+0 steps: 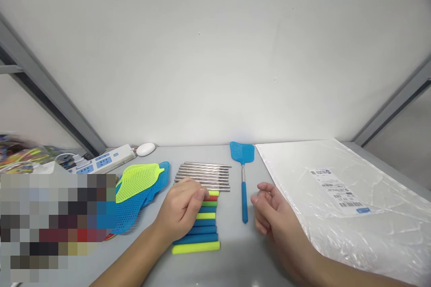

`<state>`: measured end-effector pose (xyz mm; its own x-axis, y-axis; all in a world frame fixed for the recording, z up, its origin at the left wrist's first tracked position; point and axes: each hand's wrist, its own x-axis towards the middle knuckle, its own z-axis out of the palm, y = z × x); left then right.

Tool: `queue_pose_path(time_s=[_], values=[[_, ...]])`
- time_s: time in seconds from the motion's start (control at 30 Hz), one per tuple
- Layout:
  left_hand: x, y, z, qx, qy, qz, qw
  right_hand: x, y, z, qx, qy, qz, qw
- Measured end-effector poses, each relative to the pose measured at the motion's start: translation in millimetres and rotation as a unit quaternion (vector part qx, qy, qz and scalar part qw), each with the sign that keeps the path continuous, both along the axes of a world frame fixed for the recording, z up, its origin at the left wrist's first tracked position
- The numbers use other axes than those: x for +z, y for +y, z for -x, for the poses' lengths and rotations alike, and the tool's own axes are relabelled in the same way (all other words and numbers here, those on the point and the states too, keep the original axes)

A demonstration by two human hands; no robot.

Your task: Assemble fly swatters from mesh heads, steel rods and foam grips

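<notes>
My left hand [183,208], fingers curled into a fist, rests over the left ends of a column of foam-like handle grips [198,247] in yellow, blue, green and red. What its fingers hold, if anything, is hidden. Just beyond it lies a row of metal rods [205,171]. A blue fly swatter [244,197] with a blue grip and a short metal shaft lies upright in view, between the hands. To its right my right hand [269,208] hovers with loosely bent fingers apart and nothing in them.
Yellow and blue perforated swatter heads [141,184] are piled at left, partly under a blurred-out patch. Behind them sit a white power strip [111,160] and a white mouse-like object [146,149]. A large plastic-wrapped white package [323,219] with a label covers the right side. A wall [215,76] stands behind.
</notes>
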<state>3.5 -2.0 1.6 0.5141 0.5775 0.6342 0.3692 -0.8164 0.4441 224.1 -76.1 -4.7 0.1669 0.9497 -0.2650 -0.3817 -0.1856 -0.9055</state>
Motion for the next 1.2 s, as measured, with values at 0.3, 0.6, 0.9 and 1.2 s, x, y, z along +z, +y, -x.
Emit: queue_pose_path(time_s=[0.3,0.6,0.9,1.2], values=[[9.5,-24.1,-24.2,-0.005,0.164,-0.016,0.986,-0.6,11.5,-11.1,0.017,-0.155,-0.117,0.981],[-28.4,-67.5,-71.0,0.051,0.313,-0.116,0.941,-0.8,31.8,-29.2,-0.002,-0.279,-0.21,0.937],[-26.3,-71.9,-72.5,0.003,0.318,-0.083,0.945,-15.2,60.6,-44.1,0.125,-0.428,-0.194,0.874],[-17.4,-71.1,-67.3,-0.023,0.32,-0.079,0.944,-24.8,59.3,-42.0,0.207,-0.564,-0.198,0.774]])
